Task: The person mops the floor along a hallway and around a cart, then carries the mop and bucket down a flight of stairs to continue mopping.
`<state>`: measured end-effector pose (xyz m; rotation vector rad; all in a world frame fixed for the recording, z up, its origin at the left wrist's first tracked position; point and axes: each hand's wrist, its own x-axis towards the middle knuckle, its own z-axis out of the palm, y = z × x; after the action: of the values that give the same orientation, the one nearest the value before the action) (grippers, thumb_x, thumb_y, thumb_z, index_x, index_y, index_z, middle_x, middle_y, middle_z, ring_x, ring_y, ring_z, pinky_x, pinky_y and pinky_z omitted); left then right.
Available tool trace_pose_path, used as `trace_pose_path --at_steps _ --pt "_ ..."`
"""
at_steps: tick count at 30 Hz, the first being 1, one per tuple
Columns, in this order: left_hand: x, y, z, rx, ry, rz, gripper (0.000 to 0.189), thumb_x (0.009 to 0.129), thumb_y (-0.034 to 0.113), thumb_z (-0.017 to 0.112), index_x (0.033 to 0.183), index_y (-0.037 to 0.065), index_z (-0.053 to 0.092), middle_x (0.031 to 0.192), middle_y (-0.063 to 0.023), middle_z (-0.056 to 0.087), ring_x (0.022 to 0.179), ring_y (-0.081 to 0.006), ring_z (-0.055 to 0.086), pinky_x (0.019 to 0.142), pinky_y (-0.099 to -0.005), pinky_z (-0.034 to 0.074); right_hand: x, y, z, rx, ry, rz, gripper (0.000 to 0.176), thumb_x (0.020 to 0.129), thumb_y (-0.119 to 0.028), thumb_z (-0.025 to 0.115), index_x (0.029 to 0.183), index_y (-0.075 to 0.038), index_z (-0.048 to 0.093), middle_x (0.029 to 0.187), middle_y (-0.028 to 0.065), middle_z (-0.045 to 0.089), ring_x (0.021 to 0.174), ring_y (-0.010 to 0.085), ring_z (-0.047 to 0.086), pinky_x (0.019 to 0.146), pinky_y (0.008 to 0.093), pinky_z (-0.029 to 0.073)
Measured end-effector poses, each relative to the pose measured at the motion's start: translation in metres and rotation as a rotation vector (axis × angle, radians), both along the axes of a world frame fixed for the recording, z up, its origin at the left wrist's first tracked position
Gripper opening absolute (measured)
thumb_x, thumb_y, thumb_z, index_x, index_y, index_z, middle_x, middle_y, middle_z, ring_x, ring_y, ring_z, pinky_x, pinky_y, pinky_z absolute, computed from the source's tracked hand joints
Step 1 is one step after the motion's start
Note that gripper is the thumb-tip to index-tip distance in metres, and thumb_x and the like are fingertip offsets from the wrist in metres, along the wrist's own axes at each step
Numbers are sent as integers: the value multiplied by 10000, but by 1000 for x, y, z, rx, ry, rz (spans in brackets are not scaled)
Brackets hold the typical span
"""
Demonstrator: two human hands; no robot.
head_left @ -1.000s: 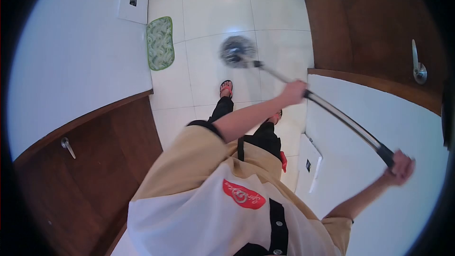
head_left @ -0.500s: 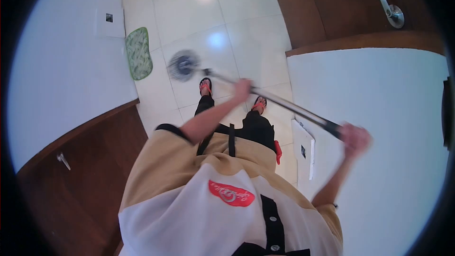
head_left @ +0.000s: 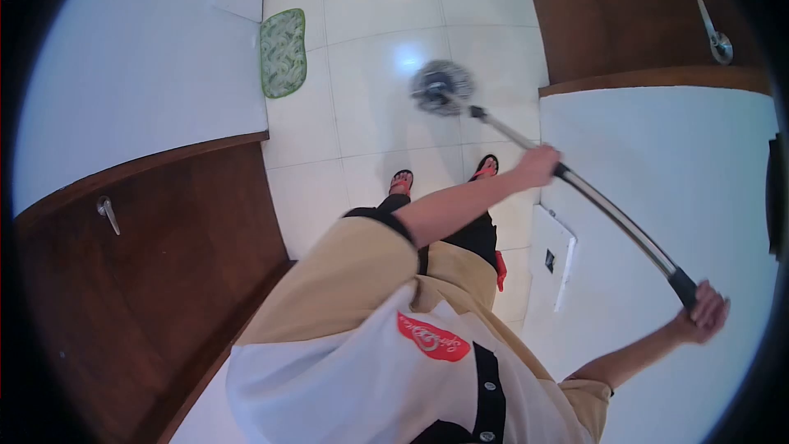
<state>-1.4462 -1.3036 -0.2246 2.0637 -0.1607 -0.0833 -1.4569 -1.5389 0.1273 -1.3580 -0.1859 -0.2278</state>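
A spin mop with a round grey string head (head_left: 442, 88) and a long metal handle (head_left: 620, 218) slants across the view. Its head is blurred and rests on the white tiled floor, just ahead of my feet. My left hand (head_left: 538, 166) is closed around the lower part of the handle, near a dark joint. At the far end of the handle, my right hand (head_left: 705, 313) grips the black end grip (head_left: 681, 286), out to the right in front of the pale wall. Both arms are extended to the right of my body.
A green patterned mat (head_left: 283, 53) lies by the left wall. Brown doors with lever handles stand at left (head_left: 148, 279) and upper right (head_left: 625, 16). My feet wear red-strapped sandals (head_left: 401, 182). Low white panels (head_left: 549, 259) sit on the walls.
The mop head has swept to the right across the tiles. Both hands have moved right with the handle, the right one also lower in view. The camera view has shifted slightly.
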Motion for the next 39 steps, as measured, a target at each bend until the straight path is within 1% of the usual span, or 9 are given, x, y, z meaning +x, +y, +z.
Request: trace_pose_path --at_steps 1,2,4,6,9,14,23,30,39 --pt "-34 39 -6 -7 48 65 118 599 79 544 707 35 525 774 -163 532 811 -324 518 672 -432 429 -8 7 -24 46 51 126 356 828 -184 325 475 -153 280 399 14 290 432 138 313 607 323 331" --pt "-67 72 -28 81 101 160 128 614 77 531 732 33 509 778 -167 521 812 -332 506 674 -434 415 -22 77 -50 -217 79 -518 280 826 -219 364 570 -111 393 462 41 368 452 160 366 592 338 354" --pt "-139 164 -70 146 181 282 178 653 85 513 823 36 490 863 -164 504 831 -333 490 698 -426 401 -49 99 -124 172 184 366 251 792 -251 423 689 -37 504 618 84 516 534 210 470 605 376 422" --pt "-215 266 -139 179 67 352 336 606 34 593 922 54 481 934 -162 483 954 -334 438 814 -391 370 -109 175 -194 -323 363 186 115 721 -126 532 729 -23 584 646 55 560 549 123 504 485 234 405" --pt "-284 356 -128 657 556 419 429 528 89 692 926 116 534 1025 -149 476 1047 -311 412 839 -407 382 -163 280 -227 -178 276 668 113 734 -47 510 641 15 531 581 57 515 499 104 458 470 223 366" --pt "-260 256 -146 557 343 414 291 573 60 623 855 119 579 969 -167 518 1055 -336 417 843 -417 381 -157 168 -221 -199 271 490 199 773 -93 502 630 35 551 519 38 492 429 97 415 524 290 423" --pt "-122 -244 -44 292 185 -303 218 547 98 606 756 140 561 908 -43 516 979 -262 445 679 -507 355 -234 -213 -74 -347 -65 -294 299 804 -109 387 526 -105 279 394 19 290 347 105 290 488 319 340" --pt "-49 -242 -104 665 -63 -491 228 613 142 593 839 118 582 980 -105 496 1047 -277 421 749 -488 406 -259 -185 -196 -100 -218 -410 314 826 -174 429 538 -69 363 394 56 354 377 170 383 521 374 378" --pt "67 -174 -166 264 -118 -40 678 513 149 743 1104 36 431 1236 -294 270 1177 -413 248 959 -404 291 -69 -80 -373 -218 -53 -285 204 793 -40 415 650 57 522 542 62 501 465 107 464 524 242 431"
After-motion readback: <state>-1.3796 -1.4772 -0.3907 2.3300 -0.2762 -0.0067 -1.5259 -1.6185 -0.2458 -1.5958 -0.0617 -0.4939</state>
